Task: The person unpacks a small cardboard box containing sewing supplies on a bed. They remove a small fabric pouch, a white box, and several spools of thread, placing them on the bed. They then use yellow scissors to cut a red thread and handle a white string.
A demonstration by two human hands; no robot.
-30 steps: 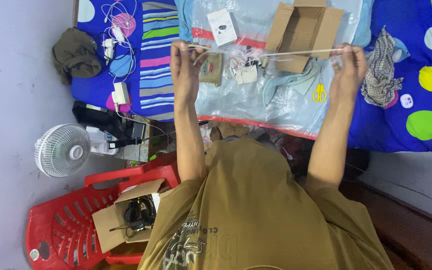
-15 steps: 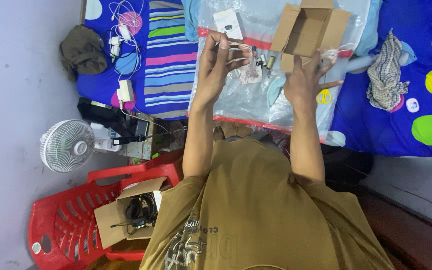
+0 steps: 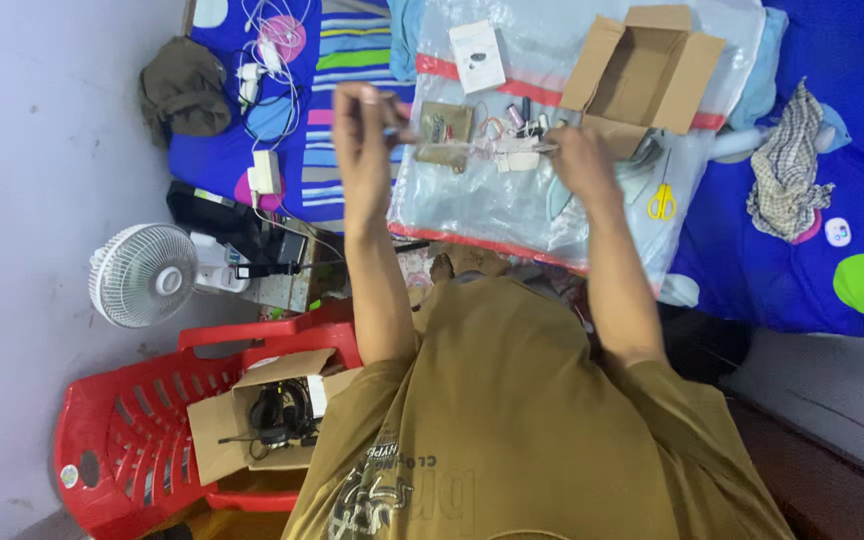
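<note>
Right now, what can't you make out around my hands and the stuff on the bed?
Head view only:
- Thin strip between left hand and right hand: blurred, kind unclear.
- Small parts on plastic sheet: too small.
- Open cardboard box: inside hidden by its flaps.

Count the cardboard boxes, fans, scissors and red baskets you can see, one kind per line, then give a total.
Cardboard boxes: 2
Fans: 1
Scissors: 1
Red baskets: 1
Total: 5
</note>
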